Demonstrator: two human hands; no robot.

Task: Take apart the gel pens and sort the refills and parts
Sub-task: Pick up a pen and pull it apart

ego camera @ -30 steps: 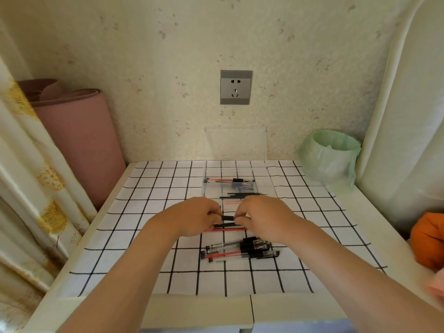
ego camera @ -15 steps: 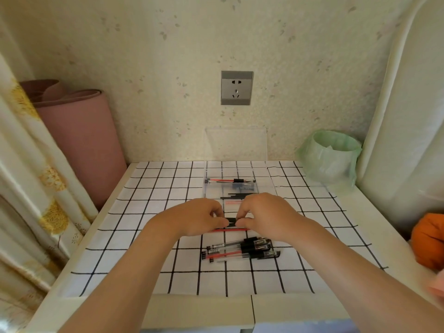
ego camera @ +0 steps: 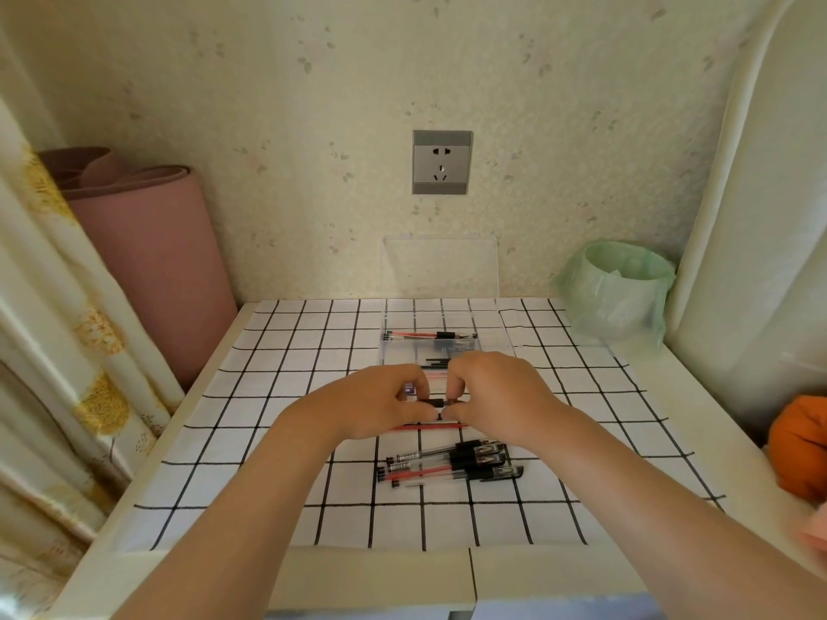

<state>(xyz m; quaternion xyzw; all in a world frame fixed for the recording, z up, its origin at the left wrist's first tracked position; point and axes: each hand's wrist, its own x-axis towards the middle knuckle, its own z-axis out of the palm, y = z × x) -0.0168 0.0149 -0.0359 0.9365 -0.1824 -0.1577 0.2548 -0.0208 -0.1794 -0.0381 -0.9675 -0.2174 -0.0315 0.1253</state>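
Note:
My left hand (ego camera: 380,407) and my right hand (ego camera: 490,396) meet over the middle of the checked cloth (ego camera: 277,440), both pinching a small black pen part (ego camera: 438,402) between their fingertips. Under the hands lies a red refill (ego camera: 432,426) on the cloth. Nearer to me a pile of several gel pens (ego camera: 452,463) with black caps lies side by side. Beyond the hands stands a clear plastic box (ego camera: 402,351) holding a red pen (ego camera: 425,335) in its far compartment and dark parts (ego camera: 436,362) in a nearer one.
The clear box lid (ego camera: 441,266) leans on the wall under a socket (ego camera: 442,162). A green-lined bin (ego camera: 620,290) stands at the back right, a pink rolled mat (ego camera: 147,261) at the left beside a curtain, an orange object (ego camera: 801,449) at the right edge.
Both hands have risen slightly from the cloth with the black part between them; the red refill beneath shows more plainly. The pens and the box have not moved.

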